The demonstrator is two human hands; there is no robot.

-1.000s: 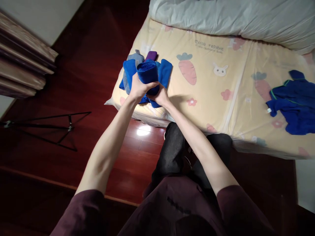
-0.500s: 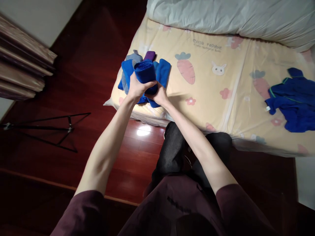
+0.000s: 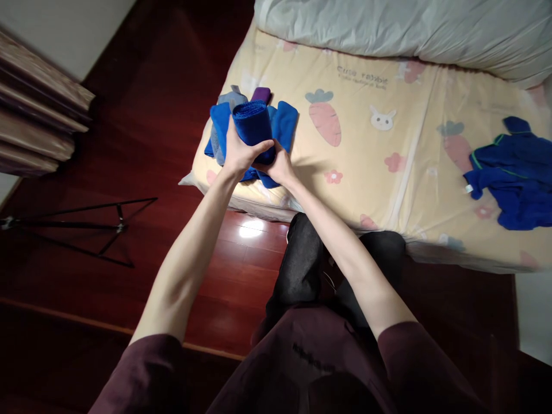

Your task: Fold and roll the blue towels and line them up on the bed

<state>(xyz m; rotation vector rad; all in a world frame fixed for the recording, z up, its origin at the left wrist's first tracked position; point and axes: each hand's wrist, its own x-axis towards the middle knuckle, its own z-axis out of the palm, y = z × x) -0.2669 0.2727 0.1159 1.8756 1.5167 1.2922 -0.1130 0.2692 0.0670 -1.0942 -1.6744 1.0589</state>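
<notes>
My left hand (image 3: 238,154) and my right hand (image 3: 278,167) both grip a rolled blue cloth (image 3: 253,123) over the left corner of the bed. The left hand wraps its near end, thumb across the front. The right hand pinches it from the lower right. Under and around the roll lies a small pile: more blue cloths (image 3: 285,122), a grey piece (image 3: 228,99) and a purple piece (image 3: 261,94).
The mattress has a yellow carrot-and-rabbit sheet (image 3: 388,149). A grey duvet (image 3: 388,29) lies along its far side, a blue garment (image 3: 513,178) at the right. A black tripod (image 3: 86,227) lies on the dark red wooden floor, with curtains (image 3: 34,126) at left.
Both hands keep their grip on the blue roll. The view has shifted slightly; the hands and roll sit a little higher and to the left.
</notes>
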